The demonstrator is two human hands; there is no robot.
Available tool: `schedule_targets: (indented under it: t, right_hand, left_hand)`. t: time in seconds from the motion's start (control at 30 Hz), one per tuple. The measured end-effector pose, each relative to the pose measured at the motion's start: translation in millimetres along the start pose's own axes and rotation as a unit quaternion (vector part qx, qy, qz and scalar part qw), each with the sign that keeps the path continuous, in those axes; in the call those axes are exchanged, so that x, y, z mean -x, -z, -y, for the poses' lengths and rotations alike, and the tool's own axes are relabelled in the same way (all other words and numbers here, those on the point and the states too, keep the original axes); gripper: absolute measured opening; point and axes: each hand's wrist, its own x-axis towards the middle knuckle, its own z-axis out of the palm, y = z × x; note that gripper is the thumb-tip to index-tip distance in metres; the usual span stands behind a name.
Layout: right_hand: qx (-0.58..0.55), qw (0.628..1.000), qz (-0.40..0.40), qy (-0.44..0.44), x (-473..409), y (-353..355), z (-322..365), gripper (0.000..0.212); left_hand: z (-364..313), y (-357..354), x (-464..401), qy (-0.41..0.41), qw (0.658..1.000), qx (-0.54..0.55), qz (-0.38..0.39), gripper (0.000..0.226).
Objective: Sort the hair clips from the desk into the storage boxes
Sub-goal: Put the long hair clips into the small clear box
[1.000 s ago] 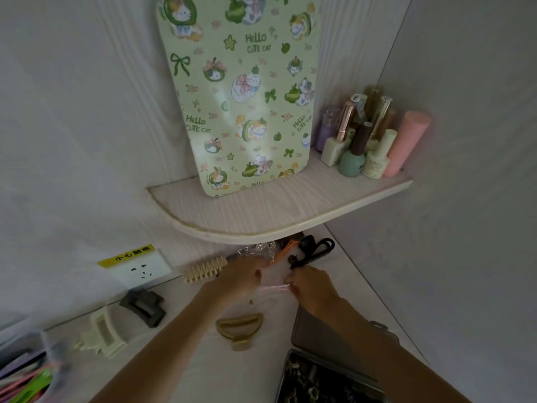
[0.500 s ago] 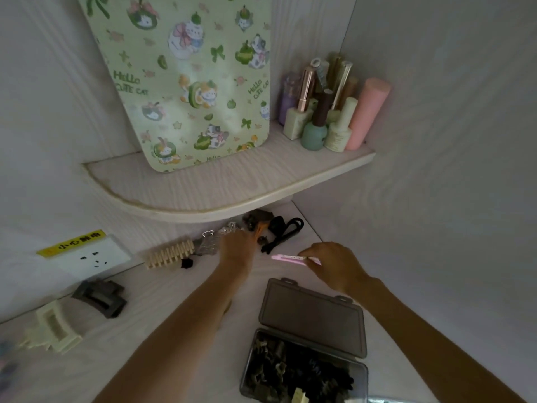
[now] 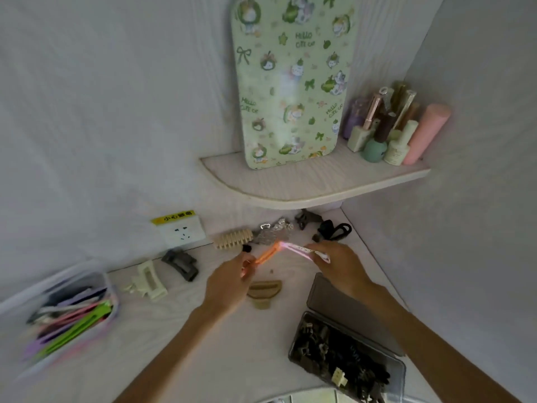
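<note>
While raised above pale tabletop: two slim hair clips, tips touching. Clear storage box at far left, filled with coloured slim clips; grey storage box at lower right, lid open, filled with dark small clips. Left hand, fingers pinched on orange clip; right hand, fingers pinched on pink clip. Loose on tabletop: cream claw clip, grey claw clip, olive claw clip just beneath left hand, beige comb clip.
</note>
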Motion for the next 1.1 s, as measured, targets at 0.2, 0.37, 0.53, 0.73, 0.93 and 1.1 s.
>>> schedule_targets:
  t: [0.2, 0.37, 0.53, 0.73, 0.93, 1.1]
  right_hand:
    - [0.015, 0.989, 0.061, 0.134, -17, -76, 109, 0.039]
    - [0.023, 0.97, 0.085, 0.227, -13, -144, 201, 0.025]
    - [0.057, 0.954, 0.009, 0.293, -10, -211, 278, 0.02]
    - [0.112, 0.947, 0.006, 0.3, -12, -257, 316, 0.042]
    - [0.204, 0.933, 0.097, 0.279, -9, -260, 302, 0.052]
    - [0.157, 0.932, 0.08, 0.318, -6, -236, 276, 0.049]
  left_hand:
    - [92, 71, 80, 0.051, 0.994, 0.004, -0.097, 0.021]
    - [185, 118, 143, 0.109, 0.974, -0.027, -0.199, 0.049]
    - [248, 137, 164, 0.165, 0.958, -0.026, -0.233, 0.023]
    - [273, 131, 153, 0.168, 0.964, -0.02, -0.206, 0.04]
    - [290, 117, 157, 0.137, 0.977, -0.084, -0.142, 0.08]
    - [290, 128, 158, 0.139, 0.971, -0.141, -0.132, 0.06]
